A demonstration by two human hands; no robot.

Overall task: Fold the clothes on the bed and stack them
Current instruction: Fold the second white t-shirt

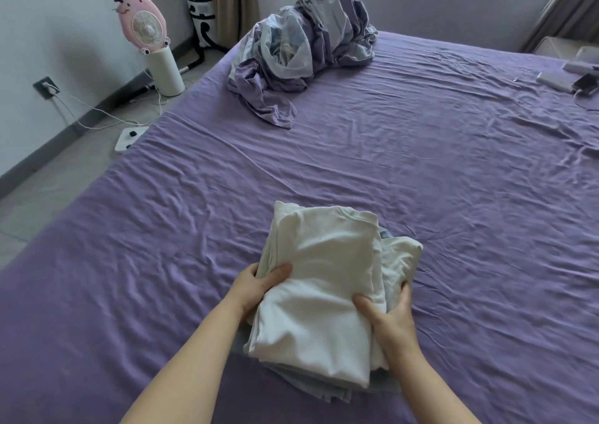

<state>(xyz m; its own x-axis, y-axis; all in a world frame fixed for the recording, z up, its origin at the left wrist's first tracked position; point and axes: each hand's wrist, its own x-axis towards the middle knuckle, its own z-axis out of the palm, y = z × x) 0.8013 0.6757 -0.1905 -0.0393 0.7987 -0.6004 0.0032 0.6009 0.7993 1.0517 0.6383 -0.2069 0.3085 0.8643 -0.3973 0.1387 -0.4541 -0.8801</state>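
Note:
A stack of folded clothes (327, 281) lies on the purple bed (421, 180), near its front edge. The top piece is a folded white garment, and pale blue-grey pieces show underneath at the bottom and right. My left hand (259, 286) grips the stack's left side, thumb on top of the white garment and fingers tucked under. My right hand (390, 318) grips the right side the same way, thumb on top and fingers curled round the edge.
A crumpled purple and white quilt (301, 50) is heaped at the far side of the bed. A phone and power bank with cables (570, 83) lie at the far right. On the floor to the left stand a pink fan (146, 25) and a white scale (129, 138).

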